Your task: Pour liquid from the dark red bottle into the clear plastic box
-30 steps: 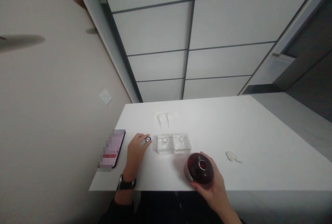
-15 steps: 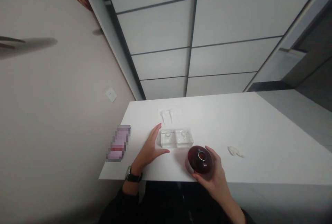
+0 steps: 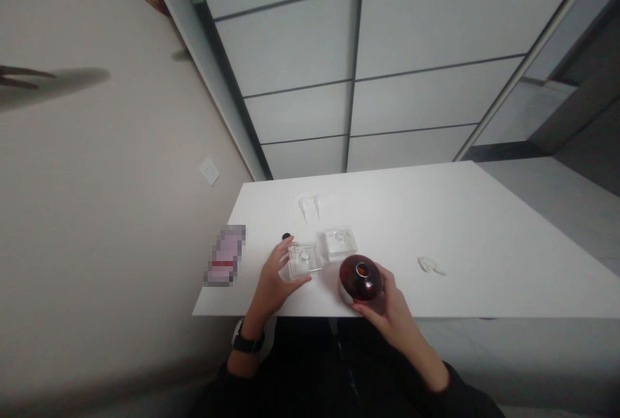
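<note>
We have the left clear box (image 3: 305, 266) between the fingers and thumb of our left hand (image 3: 272, 281), nearer the table's (image 3: 489, 263) left edge than its right. The fingers are spread across the box, tips at its far-left corner, thumb along its near side; they seem to grip it. It looks nearly square, so we see no clear long axis.

The right clear box (image 3: 340, 245) lies just beyond and to its right; we cannot tell whether their corners touch. Our right hand (image 3: 396, 313) curls round the right side of the red jar (image 3: 356, 283), thumb toward the table's front edge. The jar stands near that edge, right of the left box, its ringed hole facing up.
</note>
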